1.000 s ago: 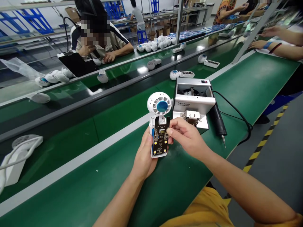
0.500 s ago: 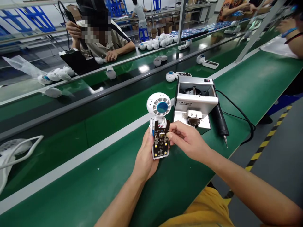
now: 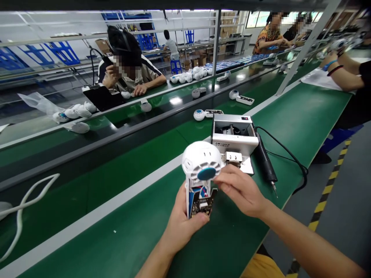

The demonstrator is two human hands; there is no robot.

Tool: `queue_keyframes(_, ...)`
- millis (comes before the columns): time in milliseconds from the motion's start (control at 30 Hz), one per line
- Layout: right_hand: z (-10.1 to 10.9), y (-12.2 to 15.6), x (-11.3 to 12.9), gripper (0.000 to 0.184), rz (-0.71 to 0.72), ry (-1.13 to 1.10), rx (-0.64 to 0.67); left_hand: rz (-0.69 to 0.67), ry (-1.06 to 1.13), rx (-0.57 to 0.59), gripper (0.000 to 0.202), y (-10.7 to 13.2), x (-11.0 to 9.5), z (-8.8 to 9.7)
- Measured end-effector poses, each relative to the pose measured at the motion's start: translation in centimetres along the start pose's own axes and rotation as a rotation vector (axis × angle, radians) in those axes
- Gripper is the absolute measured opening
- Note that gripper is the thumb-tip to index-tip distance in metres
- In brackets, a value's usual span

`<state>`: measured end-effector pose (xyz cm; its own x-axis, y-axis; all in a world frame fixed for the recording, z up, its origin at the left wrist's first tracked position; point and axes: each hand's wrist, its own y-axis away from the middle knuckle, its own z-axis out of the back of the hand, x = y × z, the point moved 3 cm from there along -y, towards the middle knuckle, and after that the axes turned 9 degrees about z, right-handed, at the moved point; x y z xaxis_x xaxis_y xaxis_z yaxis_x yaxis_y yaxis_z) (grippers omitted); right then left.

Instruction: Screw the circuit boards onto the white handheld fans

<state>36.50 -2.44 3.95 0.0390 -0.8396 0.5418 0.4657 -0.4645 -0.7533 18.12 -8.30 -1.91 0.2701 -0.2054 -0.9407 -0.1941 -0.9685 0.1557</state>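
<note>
A white handheld fan (image 3: pixel 201 154) with a blue round centre is tilted with its head toward me. My left hand (image 3: pixel 184 222) wraps round its opened handle, the thumb lying across the lower end of a black circuit board (image 3: pixel 203 204). The board sits askew in the handle, and red and blue wires show above it. My right hand (image 3: pixel 242 189) has its bent fingers at the right edge of the fan head; the fingertips are partly hidden behind it. Just beyond is a silver screw feeder (image 3: pixel 234 143), with a black electric screwdriver (image 3: pixel 265 160) lying to its right.
More fans with open handles (image 3: pixel 199 114) lie on the dark green conveyor belt (image 3: pixel 139 154). A white cable (image 3: pixel 37 185) loops at the left. Across the belt a person (image 3: pixel 127 73) works beside a pile of white fans (image 3: pixel 78 110). Another person's hands (image 3: pixel 333 63) are at far right.
The fan has tipped so its head leans toward me. My left thumb has moved onto the board; my right hand has gone from the board's edge up to the fan head. The view has tilted up.
</note>
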Motion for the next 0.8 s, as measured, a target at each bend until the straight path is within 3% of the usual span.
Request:
queue_keyframes(67,0.0,-0.2,0.2,0.038,0.12,0.051,0.051,0.003,-0.014,0.016,0.086,0.2,0.3,0.0)
queue_keyframes(133,-0.3,-0.3,0.2,0.035,0.137,0.08,0.057,0.007,-0.029,0.011,0.088,0.2,0.5,0.0)
queue_keyframes(267,-0.9,-0.2,0.2,0.032,0.094,0.071,0.021,0.005,-0.077,-0.021,0.089,0.3,0.5,0.0)
queue_keyframes(400,-0.7,0.1,0.5,0.039,0.056,0.053,0.065,-0.024,-0.188,-0.066,0.08,0.5,-0.1,-0.2)
queue_keyframes(533,-0.8,1.4,0.1,0.037,-0.148,-0.093,0.14,-0.06,-0.272,-0.124,0.076,0.4,-0.9,-0.8)
queue_keyframes(600,-0.7,2.2,-0.3,0.033,-0.269,-0.243,0.078,-0.081,-0.298,-0.127,0.076,0.3,-1.0,-1.1)
queue_keyframes(667,-0.1,2.4,-0.5,0.027,-0.327,-0.293,-0.096,-0.102,-0.346,-0.117,0.075,0.3,-1.1,-1.1)
queue_keyframes(733,1.2,1.8,-0.1,0.014,-0.309,-0.16,-0.241,-0.119,-0.401,-0.114,0.072,0.2,-1.2,-1.0)
queue_keyframes(800,2.3,0.5,0.5,0.004,-0.267,0.051,-0.213,-0.131,-0.435,-0.119,0.07,0.2,-1.2,-0.7)
